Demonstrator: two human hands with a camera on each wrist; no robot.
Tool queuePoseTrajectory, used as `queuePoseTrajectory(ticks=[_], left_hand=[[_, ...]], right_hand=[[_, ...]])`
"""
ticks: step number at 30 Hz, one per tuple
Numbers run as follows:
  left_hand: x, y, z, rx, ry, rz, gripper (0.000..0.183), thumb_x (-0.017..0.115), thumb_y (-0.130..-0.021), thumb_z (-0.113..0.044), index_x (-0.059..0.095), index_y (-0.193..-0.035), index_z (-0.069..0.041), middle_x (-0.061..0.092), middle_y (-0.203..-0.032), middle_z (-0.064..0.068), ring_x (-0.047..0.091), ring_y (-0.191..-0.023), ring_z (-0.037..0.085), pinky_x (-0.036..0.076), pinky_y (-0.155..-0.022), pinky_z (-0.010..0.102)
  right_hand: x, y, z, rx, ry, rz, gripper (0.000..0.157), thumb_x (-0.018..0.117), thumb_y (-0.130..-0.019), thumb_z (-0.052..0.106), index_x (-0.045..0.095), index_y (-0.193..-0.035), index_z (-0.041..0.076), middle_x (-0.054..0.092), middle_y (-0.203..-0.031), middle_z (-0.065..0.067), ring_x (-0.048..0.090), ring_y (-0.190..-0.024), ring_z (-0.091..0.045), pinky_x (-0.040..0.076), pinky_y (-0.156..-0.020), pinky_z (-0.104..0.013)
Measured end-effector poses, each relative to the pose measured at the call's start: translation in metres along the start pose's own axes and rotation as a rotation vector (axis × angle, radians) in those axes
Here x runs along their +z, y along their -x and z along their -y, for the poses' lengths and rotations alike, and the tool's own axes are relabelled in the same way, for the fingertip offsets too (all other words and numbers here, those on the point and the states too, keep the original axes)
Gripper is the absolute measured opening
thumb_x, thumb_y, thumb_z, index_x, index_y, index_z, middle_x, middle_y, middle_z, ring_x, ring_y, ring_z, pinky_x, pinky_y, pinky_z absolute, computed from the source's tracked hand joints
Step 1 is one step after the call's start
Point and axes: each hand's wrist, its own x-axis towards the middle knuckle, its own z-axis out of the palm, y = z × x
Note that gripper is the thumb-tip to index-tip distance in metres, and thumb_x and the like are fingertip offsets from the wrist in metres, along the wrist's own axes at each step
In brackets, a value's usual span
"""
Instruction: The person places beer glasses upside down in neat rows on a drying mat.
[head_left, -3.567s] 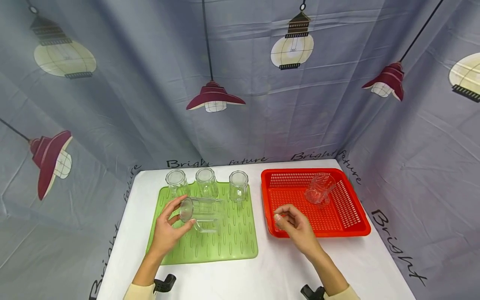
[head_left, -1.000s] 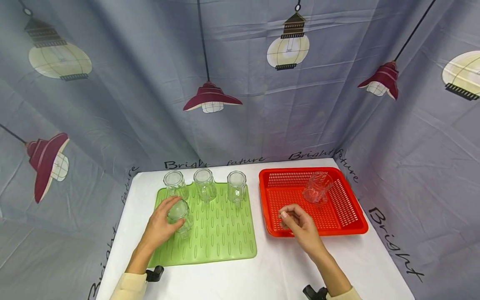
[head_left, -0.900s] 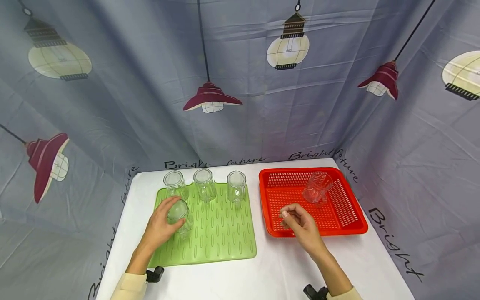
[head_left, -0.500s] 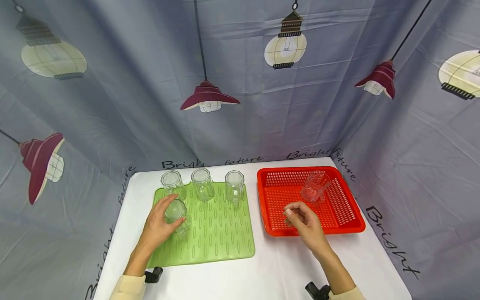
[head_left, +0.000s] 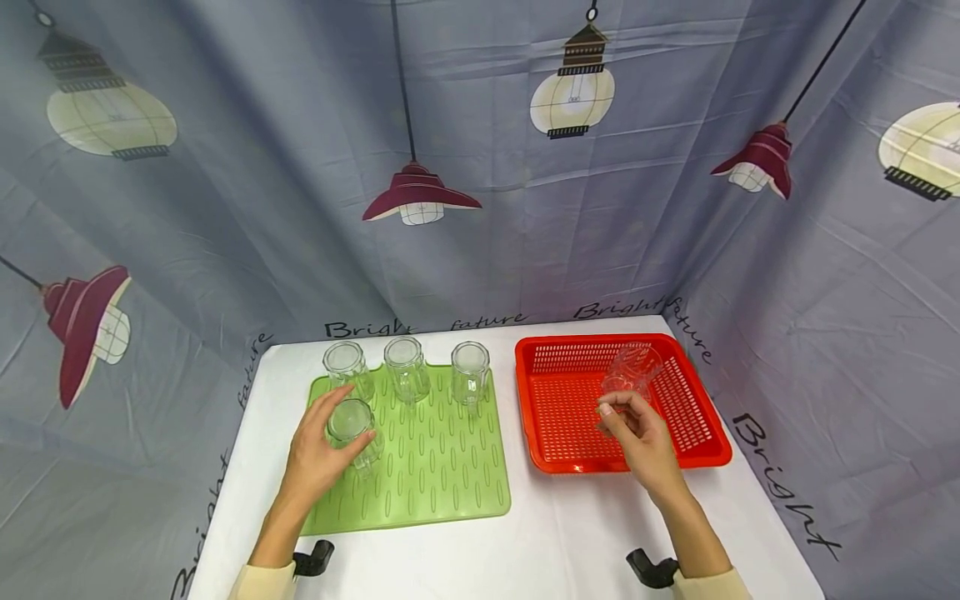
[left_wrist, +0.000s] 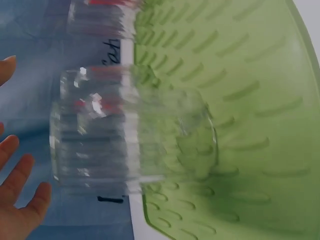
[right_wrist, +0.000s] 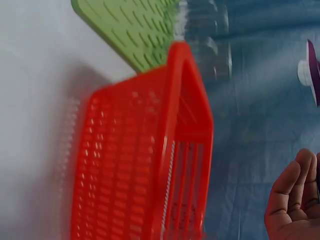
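My left hand [head_left: 318, 446] is at the front left mug, thumb and fingers spread around its upper part. In the left wrist view those fingers [left_wrist: 22, 180] stand apart from the clear glass mug [left_wrist: 135, 140]. This mug [head_left: 350, 421] stands on the green ridged mat [head_left: 442, 475], in front of a row of three more glass mugs [head_left: 406, 371] at the mat's back edge. Above the red basket [head_left: 555, 468] hovers my right hand [head_left: 641, 437], fingers loosely bent and holding nothing. Another glass mug [head_left: 632, 367] lies tilted in the basket, partly behind this hand.
A white-covered table [head_left: 450, 558] carries the mat on the left and the basket on the right, with a strip of cloth between them. A grey-blue curtain [head_left: 480, 275] printed with lamps surrounds the table at the back and sides.
The front left mug, earlier held sideways over the mat by my left hand, now stands on it. My left fingers have loosened from it. My right hand has moved right, farther over the basket.
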Motion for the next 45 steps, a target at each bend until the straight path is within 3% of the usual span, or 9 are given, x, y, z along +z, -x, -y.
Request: queuePoseTrajectory(ticks=[4,7,10,12,22,27,32,40,45], left_hand=[[0.000,0.003,-0.012,-0.034,0.079,-0.004,0.084,0.094,-0.082,-0.014,0.056,-0.157,-0.019,0.058,-0.156,0.011,0.050,-0.148,0.042,0.042,-0.121,0.069],[0.001,0.007,-0.020,-0.017,0.124,0.001,0.084,0.095,-0.082,-0.013,0.057,-0.156,-0.018,0.059,-0.156,0.010,0.051,-0.149,0.034,0.042,-0.127,0.044],[0.005,0.012,-0.026,0.028,0.167,0.006,0.083,0.095,-0.081,-0.011,0.057,-0.155,-0.016,0.061,-0.154,0.010,0.053,-0.146,0.020,0.040,-0.122,0.015],[0.008,0.015,-0.028,0.050,0.202,0.009,0.082,0.094,-0.082,-0.009,0.058,-0.155,-0.014,0.061,-0.153,0.012,0.054,-0.143,0.014,0.038,-0.119,0.007],[0.027,0.033,-0.036,-0.026,0.378,0.043,0.079,0.092,-0.084,-0.007,0.058,-0.154,-0.018,0.062,-0.152,0.007,0.058,-0.141,0.016,0.047,-0.121,0.020],[0.032,0.039,-0.034,-0.052,0.411,0.050,0.078,0.090,-0.086,-0.006,0.056,-0.155,-0.018,0.059,-0.155,0.002,0.058,-0.143,0.019,0.049,-0.121,0.022],[0.035,0.043,-0.032,-0.056,0.431,0.046,0.078,0.089,-0.087,-0.004,0.055,-0.156,-0.016,0.058,-0.157,0.004,0.058,-0.141,0.007,0.051,-0.119,0.023],[0.037,0.046,-0.031,-0.099,0.473,0.046,0.078,0.087,-0.087,-0.002,0.054,-0.157,-0.015,0.057,-0.158,0.004,0.058,-0.141,0.009,0.053,-0.117,0.024],[0.037,0.048,-0.030,-0.119,0.480,0.058,0.079,0.087,-0.088,-0.003,0.053,-0.157,-0.019,0.055,-0.159,0.003,0.056,-0.142,0.005,0.055,-0.116,0.025]], right_hand=[[-0.013,-0.007,0.000,0.012,0.002,-0.057,0.024,0.060,-0.110,0.008,0.059,-0.125,-0.010,0.068,-0.102,0.007,0.067,-0.088,-0.009,0.061,-0.081,-0.016],[-0.022,-0.012,0.002,0.006,0.032,-0.080,0.024,0.061,-0.109,0.008,0.059,-0.126,-0.009,0.069,-0.102,0.010,0.066,-0.088,-0.008,0.060,-0.081,-0.016],[-0.029,-0.016,0.002,-0.003,0.065,-0.087,0.024,0.062,-0.109,0.008,0.060,-0.126,-0.008,0.068,-0.103,0.010,0.066,-0.088,-0.008,0.060,-0.081,-0.015],[-0.033,-0.019,0.001,-0.001,0.086,-0.093,0.024,0.062,-0.109,0.008,0.060,-0.127,-0.008,0.068,-0.104,0.008,0.067,-0.089,-0.007,0.061,-0.082,-0.014],[-0.051,-0.031,-0.009,0.015,0.249,-0.105,0.025,0.064,-0.109,0.016,0.063,-0.128,0.000,0.067,-0.107,0.012,0.069,-0.088,0.001,0.062,-0.082,-0.013],[-0.056,-0.036,-0.025,0.075,0.256,-0.126,0.031,0.065,-0.109,0.023,0.063,-0.131,0.002,0.068,-0.107,0.010,0.070,-0.087,0.002,0.060,-0.081,-0.012],[-0.061,-0.043,-0.046,0.170,0.250,-0.211,0.035,0.068,-0.107,0.026,0.062,-0.132,0.002,0.062,-0.104,0.011,0.062,-0.081,-0.004,0.055,-0.070,-0.013],[-0.066,-0.059,-0.068,0.237,0.369,-0.342,0.035,0.073,-0.103,0.024,0.065,-0.130,0.004,0.049,-0.129,-0.009,0.054,-0.091,0.000,0.048,-0.069,-0.005],[-0.066,-0.065,-0.078,0.279,0.439,-0.387,0.041,0.076,-0.101,0.026,0.064,-0.133,0.003,0.050,-0.137,-0.019,0.054,-0.109,-0.017,0.043,-0.078,-0.013]])
